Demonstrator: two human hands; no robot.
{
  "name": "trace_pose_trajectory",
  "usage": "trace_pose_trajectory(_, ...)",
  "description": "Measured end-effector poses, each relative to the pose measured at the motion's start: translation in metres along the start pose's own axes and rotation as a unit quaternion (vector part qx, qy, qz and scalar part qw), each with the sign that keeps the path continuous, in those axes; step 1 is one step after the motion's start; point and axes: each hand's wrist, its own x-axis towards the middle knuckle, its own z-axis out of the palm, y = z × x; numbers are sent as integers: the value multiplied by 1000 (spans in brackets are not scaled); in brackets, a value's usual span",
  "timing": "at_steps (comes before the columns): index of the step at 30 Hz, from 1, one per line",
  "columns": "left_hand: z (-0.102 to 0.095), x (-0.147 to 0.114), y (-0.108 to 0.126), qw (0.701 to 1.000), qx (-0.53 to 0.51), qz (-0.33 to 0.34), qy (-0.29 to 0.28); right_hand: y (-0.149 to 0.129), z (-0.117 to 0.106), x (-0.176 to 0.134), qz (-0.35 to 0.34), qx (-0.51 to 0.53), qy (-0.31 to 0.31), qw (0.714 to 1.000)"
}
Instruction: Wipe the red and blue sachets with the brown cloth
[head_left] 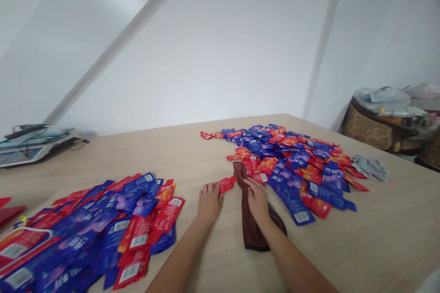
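My left hand [209, 201] rests near the middle of the table, its fingers closed on the end of a small red packet [227, 185]. The packet's other end touches a brown fabric piece with black edging [252, 226], possibly a sock or sleeve. My right hand [257, 199] lies over this fabric, fingers pinching its upper part; the thumb side is partly hidden. Just beyond both hands, a large heap of red and blue packets [292, 149] spreads to the right. Several red packets at the heap's near edge lie close behind the fabric.
At the left front, another pile of red and blue packets [113, 219] covers the table [165, 151]. A scale-like device [34, 146] with items on top stands at the far left. Grey gloves [369, 167] lie right of the heap. Beyond is a patterned chair [366, 126] loaded with bags.
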Motion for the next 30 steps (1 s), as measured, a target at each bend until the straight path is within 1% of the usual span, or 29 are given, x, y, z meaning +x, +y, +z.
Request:
trace_pose_trajectory(2, -6, -25, 13, 1000, 3, 9, 15, -16, -2, -6, -39, 14, -13, 999)
trace_pose_trajectory(4, -12, -44, 21, 1000, 4, 17, 14, -36, -1, -18, -96, 10, -77, 992)
trace_pose_trajectory(6, -15, -53, 23, 999, 20, 34, 0, -56, 5, -33, -133, -26, -157, 978)
trace_pose_trajectory(8, -16, -54, 23, 997, 47, 66, -17, -68, 11, -44, -134, -88, -213, 964)
trace_pose_trajectory(9, -16, -53, 23, 995, 59, 83, -24, -70, 13, -46, -122, -121, -226, 959)
trace_pose_trajectory(11, -15, -50, 22, 993, 65, 97, -35, -64, 12, -42, -89, -179, -237, 951)
trace_pose_trajectory(14, -15, -48, 21, 996, 47, 70, -42, -41, 1, -23, -29, -234, -236, 943)
trace_pose_trajectory(16, -16, -50, 19, 998, 23, 50, -33, -26, -7, -11, -8, -238, -225, 945)
trace_pose_trajectory(19, -16, -54, 16, 999, -23, 34, -9, -18, -13, -6, -19, -188, -177, 966)
trace_pose_trajectory(21, -14, -55, 14, 998, -48, 29, 8, -27, -12, -13, -47, -148, -139, 978)
trace_pose_trajectory(22, -12, -56, 14, 998, -55, 27, 18, -35, -9, -18, -67, -133, -135, 980)
trace_pose_trajectory(23, -10, -56, 13, 998, -60, 26, 27, -44, -6, -25, -91, -125, -146, 977)
trace_pose_trajectory(25, -8, -55, 11, 997, -64, 29, 40, -64, 2, -39, -130, -127, -194, 964)
trace_pose_trajectory(27, -8, -53, 9, 996, -76, 37, 37, -77, 10, -47, -126, -158, -222, 954)
trace_pose_trajectory(28, -8, -52, 8, 995, -87, 39, 30, -80, 13, -48, -120, -172, -233, 950)
trace_pose_trajectory(30, -12, -50, 8, 993, -114, 33, 15, -74, 14, -42, -102, -195, -241, 945)
